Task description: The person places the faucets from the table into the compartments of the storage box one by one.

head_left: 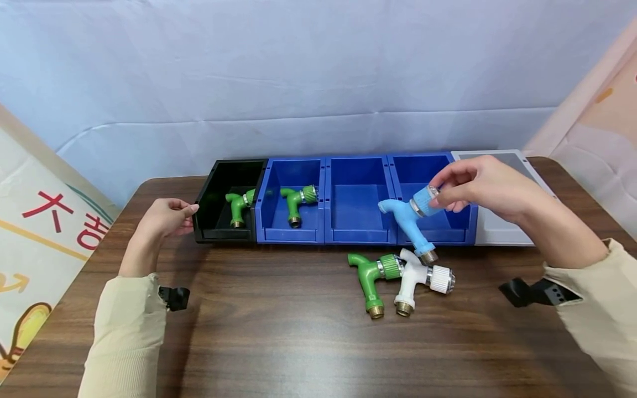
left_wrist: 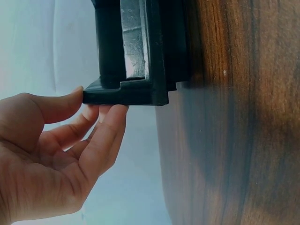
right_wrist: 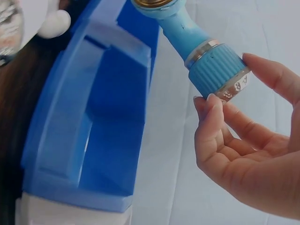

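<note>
My right hand pinches a light blue faucet by its ribbed knob, fingertips at the silver end cap. The faucet hangs tilted over the front of the rightmost blue bin, brass thread downward. At the far left, my left hand holds the outer edge of a black bin, thumb at the rim and fingertips against the side wall. One green faucet lies in the black bin and another green faucet in the blue bin beside it. A third green faucet and a white faucet lie on the table.
The bins stand in a row along the back of the wooden table. A middle blue bin shows a bare floor, and a light grey bin ends the row at right. Behind hangs a pale cloth.
</note>
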Demonstrator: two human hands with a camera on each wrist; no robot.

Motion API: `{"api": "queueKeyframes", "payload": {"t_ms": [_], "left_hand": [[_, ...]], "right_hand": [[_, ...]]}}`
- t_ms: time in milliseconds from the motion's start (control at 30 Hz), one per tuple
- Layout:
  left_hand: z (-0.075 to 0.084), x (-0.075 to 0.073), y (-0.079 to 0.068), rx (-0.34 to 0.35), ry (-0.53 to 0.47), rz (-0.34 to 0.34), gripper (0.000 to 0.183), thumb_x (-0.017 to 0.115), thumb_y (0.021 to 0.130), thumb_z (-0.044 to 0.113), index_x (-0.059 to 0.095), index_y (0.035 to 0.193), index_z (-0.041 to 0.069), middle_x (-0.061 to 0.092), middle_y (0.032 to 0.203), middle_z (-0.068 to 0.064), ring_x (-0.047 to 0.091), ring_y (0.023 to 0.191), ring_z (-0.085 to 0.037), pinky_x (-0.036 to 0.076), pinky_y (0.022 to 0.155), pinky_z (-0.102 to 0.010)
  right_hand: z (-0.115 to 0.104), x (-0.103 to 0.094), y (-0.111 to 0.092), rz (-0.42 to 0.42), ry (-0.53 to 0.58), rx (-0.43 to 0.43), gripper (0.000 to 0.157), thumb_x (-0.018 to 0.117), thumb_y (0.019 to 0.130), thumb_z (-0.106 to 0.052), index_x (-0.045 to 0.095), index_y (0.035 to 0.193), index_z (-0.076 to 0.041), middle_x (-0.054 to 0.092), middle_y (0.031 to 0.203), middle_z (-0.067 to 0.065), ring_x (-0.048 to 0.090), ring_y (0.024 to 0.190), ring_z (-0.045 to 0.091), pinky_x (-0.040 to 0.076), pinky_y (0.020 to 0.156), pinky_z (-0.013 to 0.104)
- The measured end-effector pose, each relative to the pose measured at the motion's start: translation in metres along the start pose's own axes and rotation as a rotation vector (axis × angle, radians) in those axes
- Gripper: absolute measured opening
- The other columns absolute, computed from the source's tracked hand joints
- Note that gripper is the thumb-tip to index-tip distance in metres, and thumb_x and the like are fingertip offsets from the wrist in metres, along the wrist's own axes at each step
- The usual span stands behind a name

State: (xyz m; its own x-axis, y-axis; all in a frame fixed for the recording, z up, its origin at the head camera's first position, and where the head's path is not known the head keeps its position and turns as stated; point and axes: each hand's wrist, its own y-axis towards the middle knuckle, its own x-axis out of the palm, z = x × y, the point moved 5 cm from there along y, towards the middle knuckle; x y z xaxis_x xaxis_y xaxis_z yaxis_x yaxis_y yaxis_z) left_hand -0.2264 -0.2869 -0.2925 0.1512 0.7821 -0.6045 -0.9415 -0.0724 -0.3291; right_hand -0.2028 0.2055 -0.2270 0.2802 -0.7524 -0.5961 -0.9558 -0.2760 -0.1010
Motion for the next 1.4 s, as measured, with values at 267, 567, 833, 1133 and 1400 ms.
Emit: {"api": "queueKeyframes", "payload": {"t_ms": [267,567,833,1133,1400], "left_hand": [[-0.001,0.0,0.001,-0.001,-0.004,0.002,0.042,0.045,0.097,0.027,0.045,0.117,-0.01,0.051,0.086,-0.007,0.055,0.074,-0.011,0.053,0.074,-0.026],[-0.001,0.0,0.0,-0.001,-0.017,0.005,0.04,0.045,0.098,0.026,0.045,0.116,-0.01,0.051,0.084,-0.006,0.055,0.074,-0.01,0.053,0.076,-0.027],[0.0,0.001,-0.001,0.001,-0.012,0.004,0.04,0.045,0.098,0.025,0.045,0.117,-0.011,0.05,0.087,-0.008,0.054,0.074,-0.011,0.053,0.075,-0.027],[0.001,0.002,-0.002,-0.001,-0.019,0.01,0.039,0.045,0.098,0.024,0.045,0.116,-0.01,0.05,0.086,-0.007,0.054,0.073,-0.01,0.053,0.075,-0.027],[0.0,0.002,-0.001,-0.009,-0.006,0.011,0.039,0.045,0.098,0.025,0.045,0.115,-0.009,0.049,0.084,-0.006,0.053,0.07,-0.008,0.053,0.075,-0.028]], "right_hand": [[-0.013,0.005,0.007,0.0,0.032,-0.003,0.034,0.071,0.079,-0.012,0.058,0.105,0.006,0.061,0.079,0.008,0.059,0.068,0.024,0.053,0.06,0.032],[-0.018,0.006,0.019,0.026,0.089,0.025,0.037,0.072,0.08,-0.018,0.057,0.105,0.006,0.064,0.08,0.006,0.06,0.069,0.022,0.054,0.063,0.031],[-0.021,0.008,0.034,0.034,0.102,0.037,0.041,0.071,0.082,-0.021,0.056,0.108,0.007,0.063,0.081,0.003,0.059,0.065,0.018,0.053,0.061,0.027],[-0.029,0.012,0.05,0.012,0.173,0.063,0.04,0.068,0.084,-0.018,0.054,0.111,0.009,0.062,0.082,0.005,0.057,0.061,0.013,0.052,0.059,0.024],[-0.034,0.018,0.063,0.041,0.151,0.094,0.035,0.068,0.083,-0.018,0.055,0.104,0.006,0.061,0.082,0.005,0.057,0.059,0.013,0.052,0.059,0.024]]}}
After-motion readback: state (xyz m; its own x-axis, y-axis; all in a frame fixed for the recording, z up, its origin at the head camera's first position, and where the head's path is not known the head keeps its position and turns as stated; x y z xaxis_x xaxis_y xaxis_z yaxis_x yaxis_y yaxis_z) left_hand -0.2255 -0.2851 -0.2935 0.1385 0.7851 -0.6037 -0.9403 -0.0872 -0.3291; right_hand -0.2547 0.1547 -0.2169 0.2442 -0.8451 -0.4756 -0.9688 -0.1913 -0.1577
